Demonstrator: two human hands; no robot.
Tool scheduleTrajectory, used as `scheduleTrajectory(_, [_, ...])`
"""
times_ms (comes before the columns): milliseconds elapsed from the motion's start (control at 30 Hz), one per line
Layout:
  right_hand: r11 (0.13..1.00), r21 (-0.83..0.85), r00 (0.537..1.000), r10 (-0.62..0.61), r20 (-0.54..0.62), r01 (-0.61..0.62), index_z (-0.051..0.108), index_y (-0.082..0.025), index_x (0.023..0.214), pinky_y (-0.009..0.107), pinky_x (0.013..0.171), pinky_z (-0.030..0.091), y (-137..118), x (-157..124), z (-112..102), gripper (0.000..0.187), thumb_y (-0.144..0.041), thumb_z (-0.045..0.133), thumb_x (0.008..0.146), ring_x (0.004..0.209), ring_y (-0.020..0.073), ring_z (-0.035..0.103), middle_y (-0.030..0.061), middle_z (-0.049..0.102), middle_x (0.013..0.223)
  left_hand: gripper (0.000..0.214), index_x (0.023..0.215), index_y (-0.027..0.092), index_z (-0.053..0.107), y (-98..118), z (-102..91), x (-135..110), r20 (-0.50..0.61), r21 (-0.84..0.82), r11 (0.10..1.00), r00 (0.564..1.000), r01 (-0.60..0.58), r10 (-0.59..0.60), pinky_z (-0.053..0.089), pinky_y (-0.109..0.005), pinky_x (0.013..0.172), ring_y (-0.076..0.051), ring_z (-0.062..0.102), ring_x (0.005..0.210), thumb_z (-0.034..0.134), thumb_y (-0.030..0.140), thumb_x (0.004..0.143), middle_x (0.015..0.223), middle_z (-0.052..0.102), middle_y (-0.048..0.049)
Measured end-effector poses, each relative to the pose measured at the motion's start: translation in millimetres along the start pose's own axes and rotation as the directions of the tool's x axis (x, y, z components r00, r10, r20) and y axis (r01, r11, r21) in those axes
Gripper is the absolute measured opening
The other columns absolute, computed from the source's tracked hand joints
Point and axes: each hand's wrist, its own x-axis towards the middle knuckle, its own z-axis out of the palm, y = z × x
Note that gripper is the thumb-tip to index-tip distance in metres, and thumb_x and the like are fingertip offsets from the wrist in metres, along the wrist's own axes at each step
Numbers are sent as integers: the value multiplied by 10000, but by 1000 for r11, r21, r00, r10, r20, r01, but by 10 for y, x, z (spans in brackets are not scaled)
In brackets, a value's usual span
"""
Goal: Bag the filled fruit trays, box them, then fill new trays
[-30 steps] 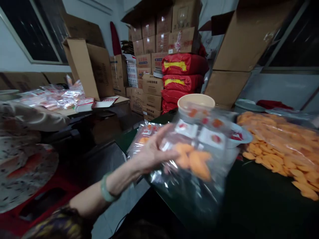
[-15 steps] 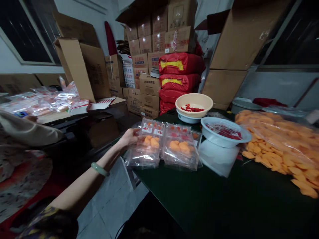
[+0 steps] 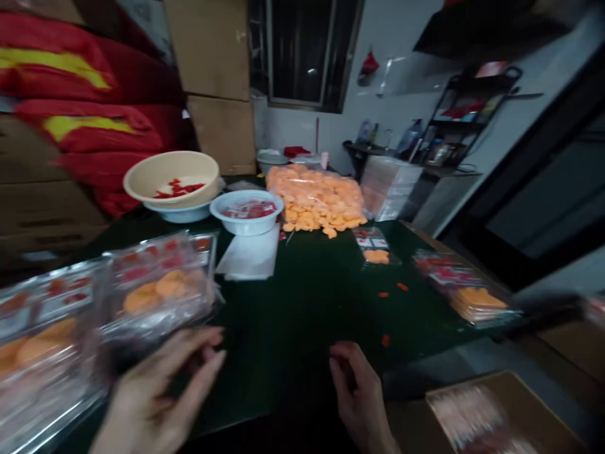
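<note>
My left hand (image 3: 161,394) hovers low at the near edge of the dark green table (image 3: 307,302), fingers spread and holding nothing, just in front of a stack of clear packets with orange slices (image 3: 158,293). A second such stack (image 3: 33,343) lies further left. My right hand (image 3: 362,394) is beside it over the table edge, fingers loosely curled, nothing visible in it. A single filled packet (image 3: 375,246) and a small stack of packets (image 3: 466,290) lie on the right half of the table.
A beige bowl (image 3: 172,180) and a white bowl (image 3: 246,211) hold red sachets. A big clear bag of orange slices (image 3: 314,198) sits behind them. White sheets (image 3: 248,258) lie mid-table. An open cardboard box (image 3: 491,413) is at lower right. Red sacks (image 3: 80,107) and cartons stand left.
The view has swung right. My left hand set the packet down on the stacks and pulled back toward me. My right hand has come into view.
</note>
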Motion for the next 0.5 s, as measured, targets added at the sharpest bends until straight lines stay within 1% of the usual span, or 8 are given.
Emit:
scheduleTrajectory(67, [998,-60,994,20,-108,-27,552,-186,895,197,557,468,118,62,-177,105,-197,460,847,656,119,578,49,590,825,227,972,265,636,270,510,195,243,-70,995,966,-69,84,500,-204,575,-144,611,705,602,258,748,935,638,-34])
scheduleTrajectory(133, [991,-113,974,39,-225,-66,553,-188,883,202,564,461,313,84,-392,92,-204,473,842,655,118,572,41,586,805,201,961,223,639,477,948,416,382,-148,985,914,-83,135,462,-204,528,-120,578,622,536,257,792,889,631,-50])
scheduleTrajectory(200, [981,-149,940,67,-334,-123,555,-189,880,212,578,459,558,52,-625,88,-223,487,835,667,124,567,38,581,795,202,940,200,642,592,1343,635,497,-208,976,851,-70,167,431,-207,519,-109,550,599,498,259,811,868,620,-53])
scheduleTrajectory(267, [968,-152,899,117,-422,-197,560,-186,882,229,599,463,807,5,-850,106,-256,506,823,690,138,567,42,582,795,215,936,182,638,625,1741,849,594,-255,967,790,4,154,423,-211,528,-112,546,601,486,274,815,826,614,-51])
scheduleTrajectory(333, [954,-118,863,191,-467,-275,563,-182,889,251,620,469,1027,41,-1034,142,-291,510,816,708,155,570,48,592,791,255,969,146,613,613,2160,1072,643,-277,950,763,148,69,427,-217,512,-131,564,602,475,296,817,751,603,-51])
scheduleTrajectory(367, [949,-95,855,223,-469,-300,564,-181,896,264,642,471,1120,123,-1103,158,-303,500,820,728,165,574,52,599,798,276,990,124,594,604,2370,1193,654,-269,938,756,217,13,431,-221,498,-145,579,616,462,296,819,750,601,-59])
scheduleTrajectory(400, [948,-75,857,243,-455,-309,564,-178,906,278,671,472,1204,261,-1154,172,-308,483,826,754,174,577,59,605,814,280,994,107,583,597,2574,1321,634,-236,940,772,247,-43,433,-228,484,-156,585,617,452,280,816,752,599,-68])
scheduleTrajectory(500, [934,-110,892,282,-354,-339,563,-150,951,310,787,455,1410,971,-1193,206,-249,417,844,857,191,570,95,603,918,274,1012,100,590,616,3106,1730,560,-153,976,827,153,-42,469,-287,601,-181,585,675,459,203,794,758,594,-76])
